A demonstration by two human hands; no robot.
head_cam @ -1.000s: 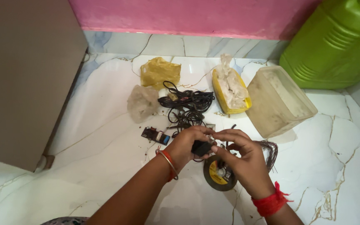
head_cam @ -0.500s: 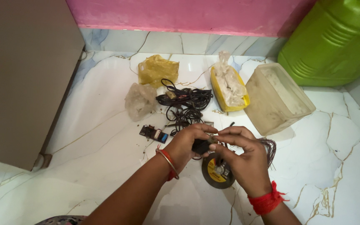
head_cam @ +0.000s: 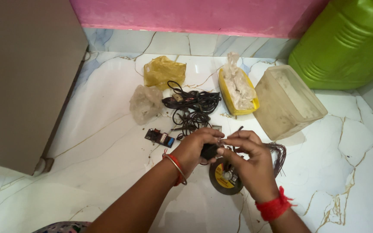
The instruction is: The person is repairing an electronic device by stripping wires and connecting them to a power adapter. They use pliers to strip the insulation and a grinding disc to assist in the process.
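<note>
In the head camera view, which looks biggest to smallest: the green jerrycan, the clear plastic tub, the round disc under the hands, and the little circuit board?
1. Green jerrycan, largest though partly cut off by the frame.
2. Clear tub.
3. Disc, partly hidden by the right hand.
4. Circuit board, smallest.

The disc lies nearer the camera, but the order seems safe.

We're only getting one head-worn view, looking steeply down at the marble floor (head_cam: 87,172), hands close underneath.
</note>
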